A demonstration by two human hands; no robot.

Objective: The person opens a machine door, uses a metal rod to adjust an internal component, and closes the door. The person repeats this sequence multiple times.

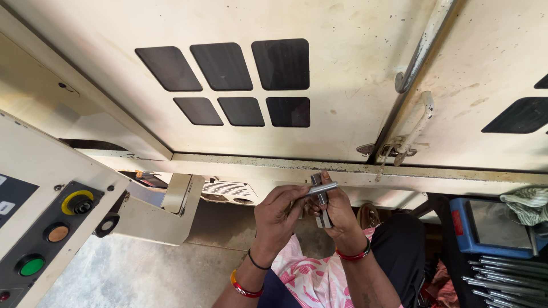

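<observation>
Right, both hands meet at about 6 o'clock of the view, just under the machine's cream door panel. The left hand is closed in a pinch, fingers curled round the near end of a short metal rod, which lies roughly level and points toward 2 o'clock. The right hand is closed too, gripping a small metal gauge-like tool that stands upright across the rod; its jaw end shows above the rod at 12 o'clock and its lower end sticks out below the fingers. Rod and tool touch, and crossing them square like this looks like the way to seat the tool on the rod. Both are held up close to the body, probably for a steady view.

Both wrists wear bangles, red and orange at left, red at right. At 9 o'clock a control panel carries a yellow-ringed button, an orange button and a green button. At 4 o'clock, well apart from the hands, a blue tray sits above a heap of similar metal rods; a green-white cloth rests at its far edge. A door latch hangs at 1 o'clock. Floor below is grey concrete.
</observation>
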